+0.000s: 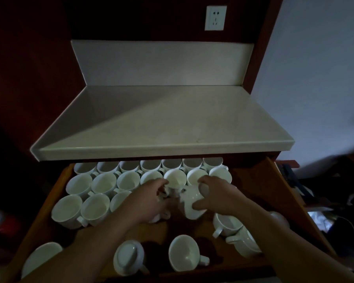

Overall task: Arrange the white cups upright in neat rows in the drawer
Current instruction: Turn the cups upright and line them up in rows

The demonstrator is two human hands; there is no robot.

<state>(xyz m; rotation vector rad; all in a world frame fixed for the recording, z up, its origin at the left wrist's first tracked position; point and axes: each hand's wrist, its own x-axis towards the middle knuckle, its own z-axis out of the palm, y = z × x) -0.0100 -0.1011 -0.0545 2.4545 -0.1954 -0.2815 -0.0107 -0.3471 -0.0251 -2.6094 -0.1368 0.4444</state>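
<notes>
An open wooden drawer [284, 193] holds many white cups. Upright cups stand in rows at the back [129, 166] and on the left [94, 207]. My right hand [221, 195] grips a tilted white cup [192, 203] above the drawer's middle. My left hand [149, 199] is curled over another cup [161, 216], mostly hidden beneath it; its handle shows at my fingertips. Loose cups lie in front: one upside down [129, 256], one on its side [185, 253], and a few at the right [227, 223].
A pale countertop [151, 123] overhangs the drawer's back row. A wall socket [215, 17] sits above it. Dark clutter and a white cable lie right of the drawer [335, 211]. A red object is on the floor at left [6, 225].
</notes>
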